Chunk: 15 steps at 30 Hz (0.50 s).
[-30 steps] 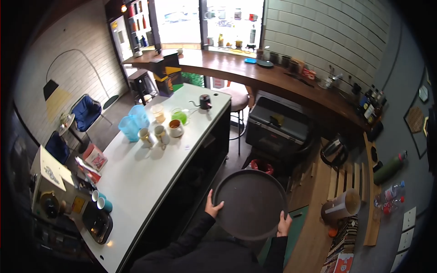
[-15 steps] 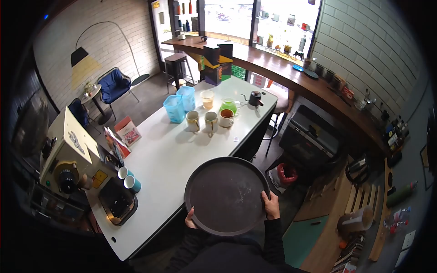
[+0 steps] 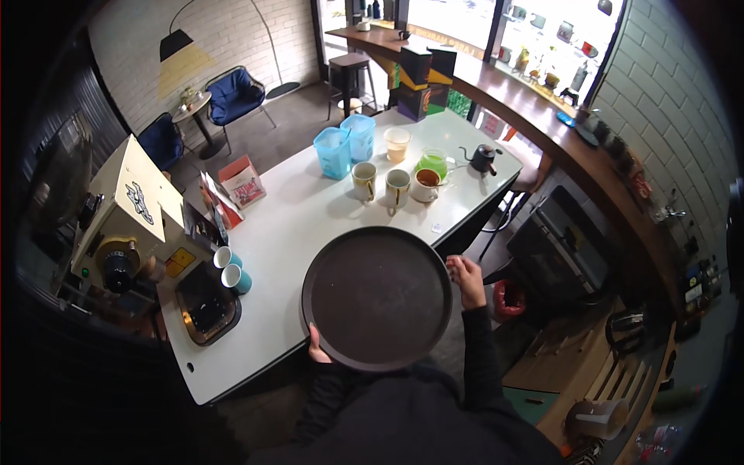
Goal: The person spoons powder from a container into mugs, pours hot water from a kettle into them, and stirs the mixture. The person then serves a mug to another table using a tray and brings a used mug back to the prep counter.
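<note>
A large round dark brown serving tray (image 3: pixel 377 298) is in front of me, overlapping the near edge of the white counter in this view. My left hand (image 3: pixel 317 346) is closed on its lower left rim, thumb over the top and fingers hidden beneath. Beside the right rim is my right hand (image 3: pixel 468 282), its fingers curled together; I cannot tell what, if anything, is in them. Beyond the tray stand a tan mug (image 3: pixel 364 180), a second similar mug (image 3: pixel 397 188) and a white cup (image 3: pixel 425 186) with reddish-brown contents.
Light-blue containers (image 3: pixel 333 155), a green glass vessel (image 3: pixel 432 163), a black gooseneck kettle (image 3: pixel 484 160) and dark boxes (image 3: pixel 415 81) stand farther back on the white counter (image 3: pixel 271 275). Turquoise cups (image 3: pixel 236 280) are beside the cream coffee machine (image 3: pixel 133 209). A bin (image 3: pixel 509 298) is at right.
My right hand has come off the tray's rim and curled its fingers. My left hand keeps hold. The view has shifted, and the pale smudge on the tray no longer shows.
</note>
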Tool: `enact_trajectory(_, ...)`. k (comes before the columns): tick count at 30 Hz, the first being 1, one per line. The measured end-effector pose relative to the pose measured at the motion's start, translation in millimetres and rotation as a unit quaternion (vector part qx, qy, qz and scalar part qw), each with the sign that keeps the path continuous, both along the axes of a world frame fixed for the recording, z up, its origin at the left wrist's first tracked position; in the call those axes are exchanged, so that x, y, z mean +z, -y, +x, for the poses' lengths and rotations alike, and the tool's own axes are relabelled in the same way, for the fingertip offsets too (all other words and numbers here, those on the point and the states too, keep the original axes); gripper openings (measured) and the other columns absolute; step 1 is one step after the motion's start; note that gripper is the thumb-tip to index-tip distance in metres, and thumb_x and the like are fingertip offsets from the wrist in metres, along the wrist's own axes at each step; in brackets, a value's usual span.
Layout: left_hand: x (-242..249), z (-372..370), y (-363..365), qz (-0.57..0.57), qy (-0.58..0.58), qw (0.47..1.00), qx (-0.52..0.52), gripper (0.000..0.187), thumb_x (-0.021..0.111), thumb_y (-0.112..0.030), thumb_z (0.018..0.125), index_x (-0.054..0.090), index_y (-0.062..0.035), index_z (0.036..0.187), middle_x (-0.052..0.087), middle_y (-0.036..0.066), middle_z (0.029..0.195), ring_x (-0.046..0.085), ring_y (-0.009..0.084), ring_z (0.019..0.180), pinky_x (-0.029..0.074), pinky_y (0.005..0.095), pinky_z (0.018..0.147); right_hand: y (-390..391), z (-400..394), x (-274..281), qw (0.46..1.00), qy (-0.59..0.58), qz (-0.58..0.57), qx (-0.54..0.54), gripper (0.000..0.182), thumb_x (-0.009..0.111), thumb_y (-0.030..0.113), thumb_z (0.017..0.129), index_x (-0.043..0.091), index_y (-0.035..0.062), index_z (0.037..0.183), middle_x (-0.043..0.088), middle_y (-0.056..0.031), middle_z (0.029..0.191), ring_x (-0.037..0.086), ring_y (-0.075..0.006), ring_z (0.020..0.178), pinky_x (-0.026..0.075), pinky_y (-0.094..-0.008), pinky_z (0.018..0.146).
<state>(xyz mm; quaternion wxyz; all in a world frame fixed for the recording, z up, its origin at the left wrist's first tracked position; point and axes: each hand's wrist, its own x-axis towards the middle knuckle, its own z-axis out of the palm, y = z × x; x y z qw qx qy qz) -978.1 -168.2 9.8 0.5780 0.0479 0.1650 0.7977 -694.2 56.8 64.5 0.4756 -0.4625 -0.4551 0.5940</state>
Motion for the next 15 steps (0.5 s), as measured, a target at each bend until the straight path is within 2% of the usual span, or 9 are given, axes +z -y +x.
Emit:
enact_trajectory(4, -15.4, 6.1, -7.8, -0.034, -0.044, 0.996, 0.071, 0.061, 0.046, -0.049, 0.099, 0.045, -0.0024, 0.139, 0.056, 0.011, 0.132, 0.056, 0.0284, 0.115, 0.046, 0.0413, 0.099, -64.4, -22.6, -16.9, 0.996, 0.005, 0.014, 0.083, 0.025, 0.055, 0.021, 0.100, 0.062, 0.0040, 0.115, 0.063, -0.0002, 0.091, 0.053, -0.0043, 0.071, 0.043, -0.0192, 0.063)
enact_trajectory(8, -18.0, 17.2, -4.5, -0.084, -0.102, 0.983, 0.127, 0.061, 0.045, -0.049, 0.099, 0.047, -0.0019, 0.137, 0.058, 0.010, 0.129, 0.058, 0.0273, 0.112, 0.048, 0.0402, 0.097, -106.8, -58.4, -16.9, 0.988, 0.038, 0.022, 0.148, 0.030, 0.058, 0.019, 0.098, 0.058, 0.0064, 0.125, 0.060, -0.0047, 0.098, 0.055, -0.0067, 0.073, 0.047, -0.0213, 0.065)
enact_trajectory(9, -10.8, 22.3, -3.6, -0.128, -0.159, 0.968, 0.144, 0.062, 0.043, -0.050, 0.100, 0.044, -0.0022, 0.139, 0.055, 0.011, 0.133, 0.056, 0.0284, 0.116, 0.046, 0.0415, 0.100, -115.4, -66.6, -15.9, 0.985, 0.064, 0.028, 0.160, 0.035, 0.060, 0.022, 0.097, 0.056, 0.0084, 0.129, 0.060, -0.0079, 0.103, 0.058, -0.0096, 0.075, 0.049, -0.0227, 0.066)
enact_trajectory(11, 2.1, 31.9, -2.4, -0.208, -0.246, 0.932, 0.169, 0.063, 0.042, -0.050, 0.100, 0.042, -0.0025, 0.141, 0.052, 0.012, 0.137, 0.053, 0.0296, 0.121, 0.043, 0.0429, 0.103, -131.1, -86.8, -17.3, 0.983, 0.066, 0.029, 0.169, 0.042, 0.064, 0.027, 0.095, 0.054, 0.0057, 0.130, 0.061, -0.0106, 0.113, 0.064, -0.0147, 0.083, 0.051, -0.0256, 0.069)
enact_trajectory(15, 10.5, 46.8, -2.0, -0.188, -0.188, 0.947, 0.178, 0.063, 0.042, -0.050, 0.100, 0.041, -0.0028, 0.142, 0.051, 0.012, 0.138, 0.052, 0.0299, 0.122, 0.043, 0.0435, 0.103, -155.7, -119.2, -23.4, 0.976, 0.022, 0.004, 0.219, 0.048, 0.066, 0.028, 0.093, 0.051, 0.0042, 0.133, 0.060, -0.0089, 0.116, 0.064, -0.0168, 0.089, 0.052, -0.0291, 0.072)
